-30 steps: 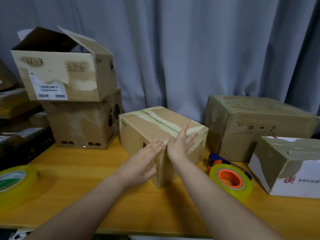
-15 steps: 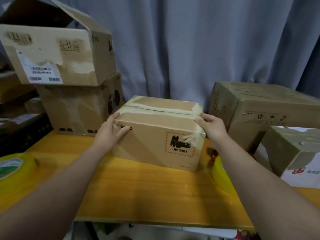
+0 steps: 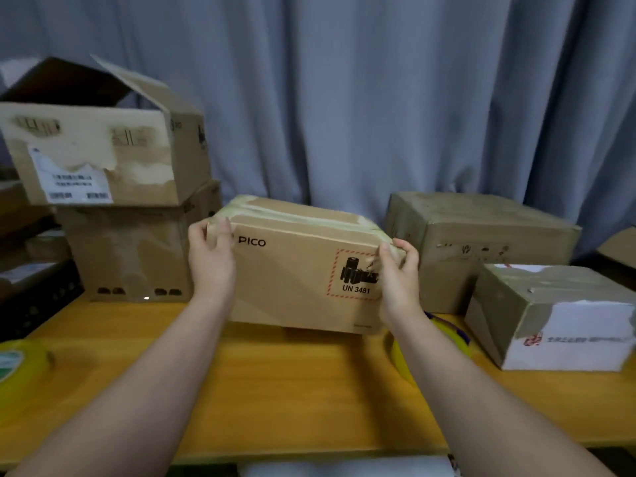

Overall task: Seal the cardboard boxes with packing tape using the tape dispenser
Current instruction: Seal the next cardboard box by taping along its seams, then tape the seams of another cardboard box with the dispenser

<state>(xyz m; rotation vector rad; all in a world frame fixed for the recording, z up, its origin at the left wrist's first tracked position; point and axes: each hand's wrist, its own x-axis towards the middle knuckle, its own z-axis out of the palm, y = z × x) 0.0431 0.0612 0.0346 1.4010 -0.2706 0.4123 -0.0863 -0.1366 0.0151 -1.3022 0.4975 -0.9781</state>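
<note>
1. Head view: half a second ago the taped box sat level on the table. Now its top slopes down to the right.
2. The left grip clasps the box's upper left corner. The right grip clasps the upper right corner, thumb on the printed face.
3. There are five boxes. The held one is mid-table. An open box is stacked on a lower box at left. A big box and a white-sided box are at right.
4. There are two tape rolls. A yellow roll lies at the far left, and the tape dispenser is mostly hidden behind the right forearm.
5. A grey curtain hangs behind.
</note>
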